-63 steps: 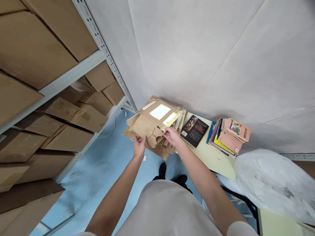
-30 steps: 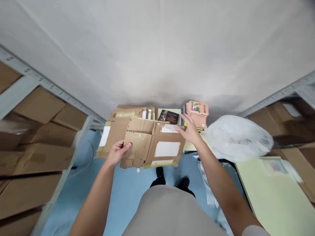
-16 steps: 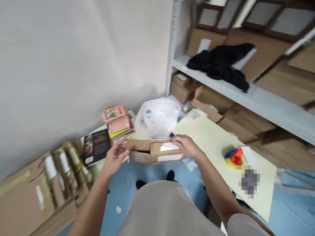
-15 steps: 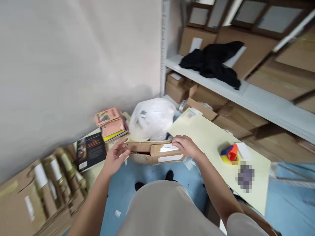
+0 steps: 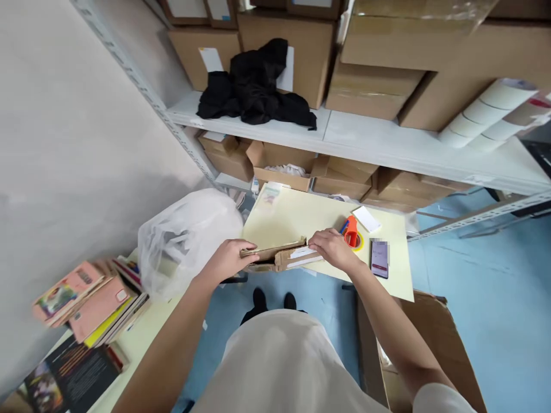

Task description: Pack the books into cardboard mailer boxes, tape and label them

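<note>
A flat brown cardboard box (image 5: 275,252) with white labels is held up in front of me at the near edge of the pale table, a dark gap showing along its side. My left hand (image 5: 228,258) grips its left end, thumb below and fingers on top. The right end is pinched by my right hand (image 5: 330,246). Just beyond the right hand lies a red tape dispenser (image 5: 351,230) with a yellow tape roll. A phone (image 5: 379,258) with a lit screen and a white card (image 5: 365,218) lie on the table further right.
A white plastic bag (image 5: 185,229) stands left, beside stacked books (image 5: 101,298). Behind the table (image 5: 297,212), a metal shelf (image 5: 365,143) carries cartons, a black cloth (image 5: 258,86) and white rolls (image 5: 486,115). An open carton (image 5: 439,338) sits at lower right.
My view has turned right, bringing the box from the bag side to in front of the table. My left hand, looser at the box's end before, now closes on it.
</note>
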`<state>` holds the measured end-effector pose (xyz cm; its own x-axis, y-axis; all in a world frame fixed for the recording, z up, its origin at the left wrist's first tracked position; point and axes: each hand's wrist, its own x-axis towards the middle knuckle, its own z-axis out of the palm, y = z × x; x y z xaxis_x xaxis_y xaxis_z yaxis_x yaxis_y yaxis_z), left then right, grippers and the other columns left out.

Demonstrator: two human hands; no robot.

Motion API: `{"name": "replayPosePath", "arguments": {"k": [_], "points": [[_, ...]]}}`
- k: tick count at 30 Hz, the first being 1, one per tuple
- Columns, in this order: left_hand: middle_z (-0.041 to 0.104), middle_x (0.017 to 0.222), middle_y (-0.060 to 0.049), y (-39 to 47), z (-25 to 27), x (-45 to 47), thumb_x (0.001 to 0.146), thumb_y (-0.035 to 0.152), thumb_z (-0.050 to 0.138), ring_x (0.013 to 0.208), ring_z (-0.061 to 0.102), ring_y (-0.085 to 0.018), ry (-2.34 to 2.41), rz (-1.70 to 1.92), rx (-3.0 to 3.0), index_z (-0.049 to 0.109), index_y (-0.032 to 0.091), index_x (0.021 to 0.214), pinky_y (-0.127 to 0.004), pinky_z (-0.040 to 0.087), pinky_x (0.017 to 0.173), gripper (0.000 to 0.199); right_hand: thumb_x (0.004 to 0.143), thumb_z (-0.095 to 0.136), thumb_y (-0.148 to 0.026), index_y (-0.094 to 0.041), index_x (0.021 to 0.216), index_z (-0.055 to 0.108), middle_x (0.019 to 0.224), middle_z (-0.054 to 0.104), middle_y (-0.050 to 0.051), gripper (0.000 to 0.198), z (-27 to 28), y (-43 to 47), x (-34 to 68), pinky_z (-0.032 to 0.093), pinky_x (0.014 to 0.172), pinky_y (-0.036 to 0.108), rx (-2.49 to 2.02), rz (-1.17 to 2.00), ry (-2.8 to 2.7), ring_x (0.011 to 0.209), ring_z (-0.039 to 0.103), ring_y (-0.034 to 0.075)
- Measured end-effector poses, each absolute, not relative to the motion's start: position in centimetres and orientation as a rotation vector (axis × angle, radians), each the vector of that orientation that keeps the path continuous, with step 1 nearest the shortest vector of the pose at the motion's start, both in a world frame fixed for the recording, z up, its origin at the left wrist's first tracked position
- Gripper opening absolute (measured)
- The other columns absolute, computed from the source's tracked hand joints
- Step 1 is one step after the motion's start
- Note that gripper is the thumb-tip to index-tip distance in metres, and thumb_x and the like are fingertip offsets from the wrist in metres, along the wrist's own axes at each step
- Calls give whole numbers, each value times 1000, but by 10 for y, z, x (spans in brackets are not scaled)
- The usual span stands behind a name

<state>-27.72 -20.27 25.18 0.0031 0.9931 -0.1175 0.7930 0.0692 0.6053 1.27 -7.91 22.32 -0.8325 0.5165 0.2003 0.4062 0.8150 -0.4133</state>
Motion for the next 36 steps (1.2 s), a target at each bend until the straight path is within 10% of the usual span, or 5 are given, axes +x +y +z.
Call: {"name": "replayPosePath", "arguments": {"k": [10, 28, 32, 36], "points": [[55, 55, 0, -108, 231, -284, 86, 37, 46, 52, 45, -12, 1857, 516, 2039, 53, 19, 60, -25, 30, 54, 33, 89, 53, -28, -26, 82, 68, 112, 56, 6, 17, 218, -51, 10, 33, 90, 41, -1007, 152, -2536, 106, 44, 24], [64, 76, -5, 5, 172, -289, 90, 33, 46, 75, 60, -19, 1554, 562, 2226, 60, 19, 75, -28, 41, 66, 25, 92, 48, -17, -21, 87, 64, 85, 66, 2, 18, 174, -73, -34, 33, 82, 32, -1204, 29, -2534, 80, 54, 14], [64, 95, -8, 23, 165, -261, 87, 30, 52, 90, 60, -21, 1406, 644, 2197, 61, 18, 96, -31, 46, 81, 17, 93, 46, -18, -22, 85, 63, 79, 66, 3, 20, 171, -84, -39, 32, 66, 31, -1252, 32, -2530, 71, 54, 16], [43, 136, -16, 15, 155, -251, 74, 29, 68, 129, 38, -28, 1554, 855, 2067, 37, 18, 134, -41, 35, 104, 68, 94, 44, -19, -22, 88, 64, 80, 66, 4, 20, 160, -88, -38, 33, 64, 32, -1280, 35, -2481, 72, 56, 17]]}}
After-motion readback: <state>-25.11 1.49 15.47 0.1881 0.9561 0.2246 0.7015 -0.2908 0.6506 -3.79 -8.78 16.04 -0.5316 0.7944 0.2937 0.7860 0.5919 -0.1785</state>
